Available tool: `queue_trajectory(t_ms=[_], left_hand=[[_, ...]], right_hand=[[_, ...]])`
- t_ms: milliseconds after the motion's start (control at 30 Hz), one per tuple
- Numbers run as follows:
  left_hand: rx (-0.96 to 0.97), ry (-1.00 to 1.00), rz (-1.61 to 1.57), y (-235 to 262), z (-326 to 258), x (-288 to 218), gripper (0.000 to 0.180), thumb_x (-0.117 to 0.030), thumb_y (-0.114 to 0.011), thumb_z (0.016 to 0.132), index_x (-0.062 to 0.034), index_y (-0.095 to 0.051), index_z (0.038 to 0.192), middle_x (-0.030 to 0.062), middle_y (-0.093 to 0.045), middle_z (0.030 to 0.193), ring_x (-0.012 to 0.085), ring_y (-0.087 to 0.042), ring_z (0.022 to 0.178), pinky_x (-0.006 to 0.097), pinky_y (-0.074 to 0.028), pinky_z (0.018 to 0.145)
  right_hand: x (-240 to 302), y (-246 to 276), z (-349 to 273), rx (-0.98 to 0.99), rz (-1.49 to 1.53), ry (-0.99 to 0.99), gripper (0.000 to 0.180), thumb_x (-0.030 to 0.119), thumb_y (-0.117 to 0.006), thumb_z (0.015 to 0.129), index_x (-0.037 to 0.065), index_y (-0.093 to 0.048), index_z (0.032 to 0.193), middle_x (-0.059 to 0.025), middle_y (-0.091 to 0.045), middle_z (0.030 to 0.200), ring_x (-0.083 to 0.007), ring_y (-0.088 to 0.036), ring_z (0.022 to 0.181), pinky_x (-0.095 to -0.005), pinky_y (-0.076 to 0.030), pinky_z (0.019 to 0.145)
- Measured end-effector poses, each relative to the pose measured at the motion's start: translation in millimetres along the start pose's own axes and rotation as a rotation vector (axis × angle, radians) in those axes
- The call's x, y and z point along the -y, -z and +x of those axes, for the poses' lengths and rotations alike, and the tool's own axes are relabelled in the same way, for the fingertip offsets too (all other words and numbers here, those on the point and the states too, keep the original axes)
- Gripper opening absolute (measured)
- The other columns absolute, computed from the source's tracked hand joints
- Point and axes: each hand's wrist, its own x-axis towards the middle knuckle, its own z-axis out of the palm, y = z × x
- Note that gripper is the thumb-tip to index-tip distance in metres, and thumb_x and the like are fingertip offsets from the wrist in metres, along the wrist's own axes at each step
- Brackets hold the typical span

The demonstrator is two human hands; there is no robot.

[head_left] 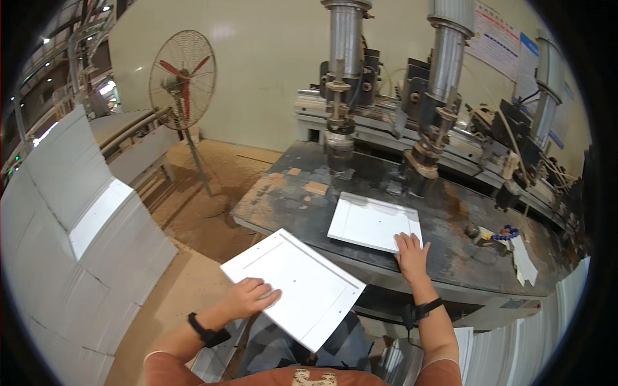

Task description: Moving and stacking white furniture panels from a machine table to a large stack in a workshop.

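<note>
My left hand [248,298] is closed on the left edge of a white rectangular panel [309,283]. That panel is tilted over my lap, with thin grooves and small holes on its upper face. A second, similar white panel [370,222] lies on the dark machine table [290,193], beneath the upright spindle units. My right hand [412,257] has its fingers over the near right corner of this second panel. The right thumb is hidden, apparently below the panel's edge. A dark band is on each wrist.
Metal spindle heads [339,145] stand along the table's back. A blue coiled hose [505,233] lies at the table's right. Stacked white panels [84,238] rise at the left, with more panels [528,347] at lower right. A pedestal fan [183,80] stands behind on the dusty floor.
</note>
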Motion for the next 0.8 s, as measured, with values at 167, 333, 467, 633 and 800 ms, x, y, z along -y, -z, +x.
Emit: queue_trajectory(t_ms=[167, 333, 467, 633, 800], left_hand=[[0.112, 0.111, 0.292, 108.4, -39.7, 21.6, 0.038, -0.013, -0.063, 0.08, -0.0135, -0.065, 0.119, 0.0031, -0.063, 0.104, 0.021, -0.06, 0.087, 0.031, -0.05, 0.076], [0.05, 0.422, 0.737, 169.7, -77.0, 70.5, 0.033, -0.012, -0.061, 0.082, -0.0115, -0.066, 0.115, 0.0045, -0.065, 0.105, 0.0225, -0.061, 0.09, 0.034, -0.049, 0.075], [0.074, 0.709, 0.958, 197.0, -107.5, 133.9, 0.033, -0.007, -0.06, 0.081, -0.0095, -0.065, 0.113, 0.0057, -0.065, 0.102, 0.0248, -0.06, 0.091, 0.036, -0.049, 0.072], [0.259, 1.056, 1.09, 209.4, -159.0, 183.3, 0.042, -0.021, -0.063, 0.087, -0.0127, -0.058, 0.128, 0.0095, -0.062, 0.103, 0.027, -0.059, 0.093, 0.038, -0.048, 0.075], [0.334, 1.205, 1.113, 217.7, -210.6, 201.2, 0.062, -0.051, -0.063, 0.089, -0.0196, -0.051, 0.142, 0.0143, -0.061, 0.111, 0.03, -0.059, 0.099, 0.044, -0.048, 0.08]], right_hand=[[3.0, -46.3, 57.9, 0.03, 0.166, -0.022, 0.055, 0.042, -0.068, 0.086, 0.016, -0.058, 0.133, -0.0067, -0.055, 0.141, -0.0331, -0.045, 0.132, -0.0581, -0.047, 0.091], [17.8, -58.9, 83.0, 0.038, 0.273, 0.023, 0.053, 0.039, -0.071, 0.083, 0.011, -0.063, 0.127, -0.0075, -0.06, 0.135, -0.0289, -0.052, 0.125, -0.0514, -0.048, 0.092], [22.7, -25.8, 82.5, 0.056, 0.283, 0.01, 0.049, 0.033, -0.075, 0.082, 0.01, -0.065, 0.124, -0.0119, -0.06, 0.134, -0.0361, -0.048, 0.129, -0.0557, -0.042, 0.1], [-34.2, 56.1, 82.2, -0.159, 0.415, 0.084, 0.038, 0.019, -0.074, 0.082, 0.007, -0.067, 0.117, -0.0186, -0.063, 0.124, -0.038, -0.053, 0.124, -0.0486, -0.04, 0.106], [-201.5, 183.5, 12.0, -0.429, 0.307, -0.051, 0.035, 0.006, -0.067, 0.089, 0.004, -0.063, 0.124, -0.0153, -0.06, 0.13, -0.027, -0.057, 0.12, -0.0369, -0.045, 0.101]])
